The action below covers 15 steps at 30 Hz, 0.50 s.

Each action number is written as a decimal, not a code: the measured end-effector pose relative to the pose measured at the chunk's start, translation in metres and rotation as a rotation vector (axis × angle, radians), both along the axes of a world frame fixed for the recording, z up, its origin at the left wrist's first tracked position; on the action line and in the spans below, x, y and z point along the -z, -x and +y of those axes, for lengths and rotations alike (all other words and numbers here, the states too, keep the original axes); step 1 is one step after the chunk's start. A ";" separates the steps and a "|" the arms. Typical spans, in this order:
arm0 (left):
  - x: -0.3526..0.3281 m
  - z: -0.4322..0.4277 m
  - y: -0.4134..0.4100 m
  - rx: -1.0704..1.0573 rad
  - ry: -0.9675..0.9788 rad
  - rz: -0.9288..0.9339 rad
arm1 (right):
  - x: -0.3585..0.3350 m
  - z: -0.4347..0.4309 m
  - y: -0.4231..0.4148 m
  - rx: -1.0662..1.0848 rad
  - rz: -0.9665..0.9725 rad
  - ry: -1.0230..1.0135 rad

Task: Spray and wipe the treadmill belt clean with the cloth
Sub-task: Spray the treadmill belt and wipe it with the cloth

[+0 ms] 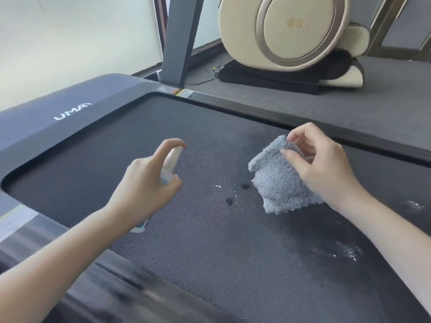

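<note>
The treadmill belt (210, 252) is stretching dark and ribbed across most of the view, and a few dark wet spots (244, 186) and pale glistening droplets (349, 250) are showing on it toward the right. The grey fluffy cloth (277, 180) is hanging bunched over the right half of the belt, just beside the wet spots; I cannot tell whether its lower edge is touching the surface. The right hand (319, 164) is pinching the cloth's upper edge between thumb and fingertips, with the fingers bent.

Over the middle of the belt, well apart from the cloth, the left hand (149, 180) is gripping a small pale spray bottle (171, 160). Its fingers are curling round the body and the index finger is arching over the top of the nozzle, which is pointing toward the belt's far end.

Beyond the belt, the grey motor cover (70, 113) is showing white lettering, and a grey upright post (179, 43) is rising from the far side rail (326, 117). A cream massage chair (291, 31) is standing on the grey carpeted floor (396, 78) behind.
</note>
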<state>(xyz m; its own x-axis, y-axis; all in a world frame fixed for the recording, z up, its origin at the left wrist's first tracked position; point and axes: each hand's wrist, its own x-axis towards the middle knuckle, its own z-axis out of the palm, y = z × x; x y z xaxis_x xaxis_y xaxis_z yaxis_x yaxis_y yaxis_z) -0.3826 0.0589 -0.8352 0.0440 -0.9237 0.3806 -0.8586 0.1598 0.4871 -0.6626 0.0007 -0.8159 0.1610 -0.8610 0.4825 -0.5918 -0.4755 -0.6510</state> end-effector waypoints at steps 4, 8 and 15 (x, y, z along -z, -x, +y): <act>0.000 0.001 -0.006 -0.052 0.017 0.047 | 0.006 -0.001 -0.025 -0.259 -0.058 -0.202; 0.003 0.001 -0.013 -0.093 0.020 0.092 | 0.035 -0.016 -0.047 -0.322 0.053 -0.322; 0.006 -0.006 -0.019 -0.125 0.011 0.150 | 0.080 -0.051 -0.041 -0.058 0.429 -0.153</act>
<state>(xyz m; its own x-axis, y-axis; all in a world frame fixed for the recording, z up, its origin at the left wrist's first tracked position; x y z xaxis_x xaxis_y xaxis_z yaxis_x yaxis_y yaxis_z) -0.3641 0.0529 -0.8409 0.2150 -0.9034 0.3711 -0.7903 0.0623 0.6096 -0.6220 -0.0504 -0.8957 0.3686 -0.9008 0.2297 -0.7985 -0.4333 -0.4180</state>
